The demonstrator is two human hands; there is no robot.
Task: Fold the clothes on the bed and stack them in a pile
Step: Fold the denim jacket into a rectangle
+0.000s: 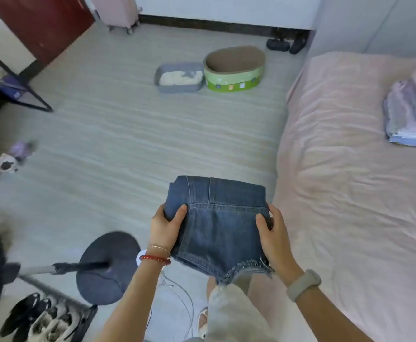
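Denim shorts [218, 225] folded, held mid-air at lower centre, over floor just left of bed [350, 193]. Left grip [166, 227] and right grip [274, 233] both curled tight on side edges. Keep fold flat, carry right, set squarely on pile [411, 114] at right edge.

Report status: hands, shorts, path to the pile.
Left hand and right hand grip folded denim shorts, held above the floor. Pile on the bed, far right. Nothing in between.
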